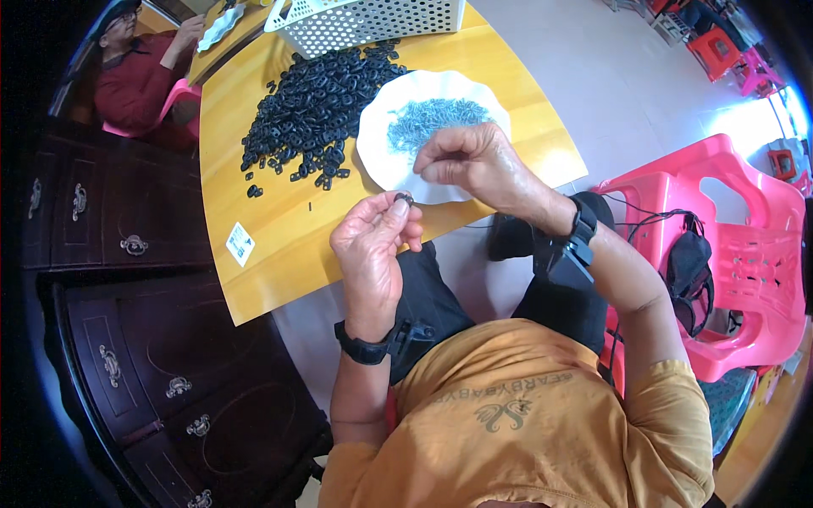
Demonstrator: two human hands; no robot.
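Note:
Between the thumb and fingers of my left hand (373,241) I pinch a small black plastic piece (404,199), just off the table's near edge. My right hand (474,165) hovers over a white scalloped plate (377,140) with its fingertips pressed together. Whatever those fingertips may hold is too small to make out. Many small silvery metal pins or screws (436,117) lie heaped on the plate. Left of the plate spreads a big pile of small black plastic pieces (309,106), which look like the held one.
A white perforated basket (364,25) stands at the table's far side. A white printed label (240,244) is stuck on the yellow wooden table (284,275). Dark drawer cabinets (127,212) flank my left. On my right is a pink plastic chair (745,254). Another person (135,76) sits at far left.

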